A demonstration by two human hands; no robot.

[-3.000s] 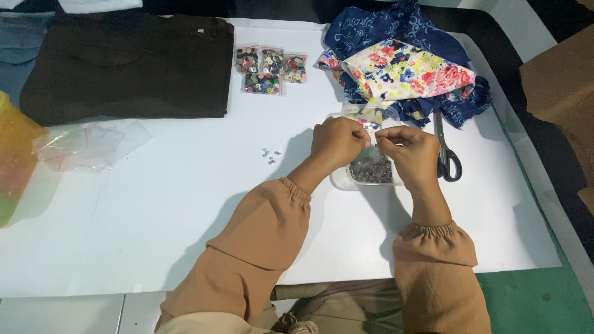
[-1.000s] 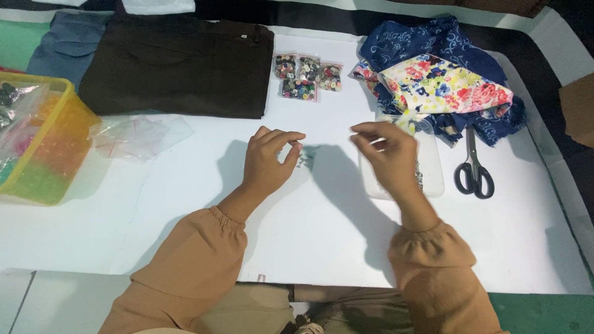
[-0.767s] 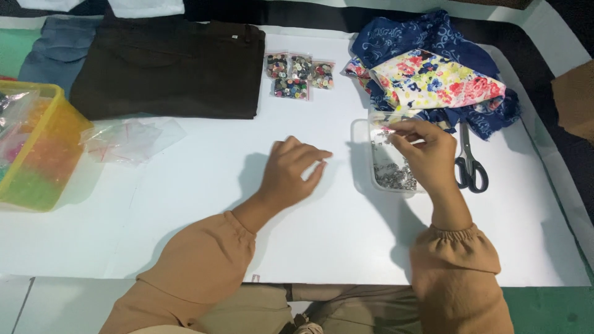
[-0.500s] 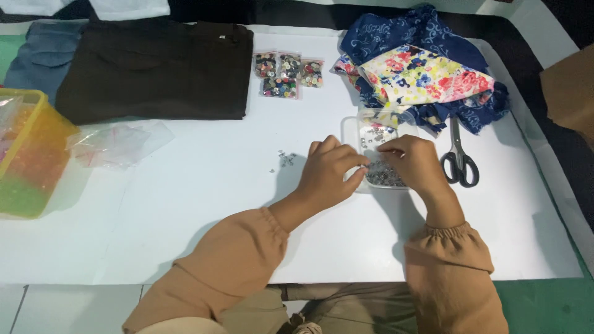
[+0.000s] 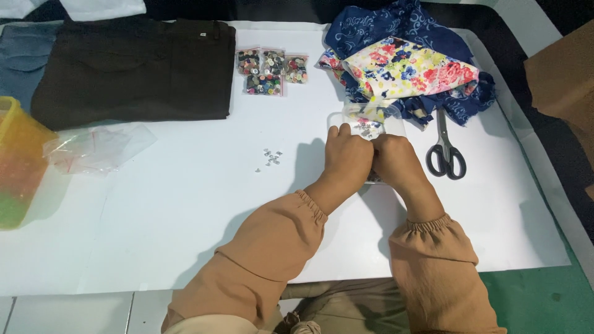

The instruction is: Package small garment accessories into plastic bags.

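Observation:
My left hand (image 5: 348, 161) and my right hand (image 5: 396, 159) are side by side with fingers curled, over a small clear plastic box (image 5: 365, 124) holding small metal pieces. The hands cover most of the box, and what the fingertips pinch is hidden. A few small silver pieces (image 5: 270, 158) lie loose on the white table sheet (image 5: 185, 204) just left of my left hand.
Black scissors (image 5: 447, 154) lie right of my right hand. Floral and blue fabrics (image 5: 408, 68) are heaped behind the box. Small bags of buttons (image 5: 270, 71), dark folded trousers (image 5: 133, 68), empty clear bags (image 5: 99, 145) and a yellow basket (image 5: 18, 161) lie to the left.
My left hand came back from the table's middle to the box and closed up next to my right hand. A few silver pieces now lie on the sheet.

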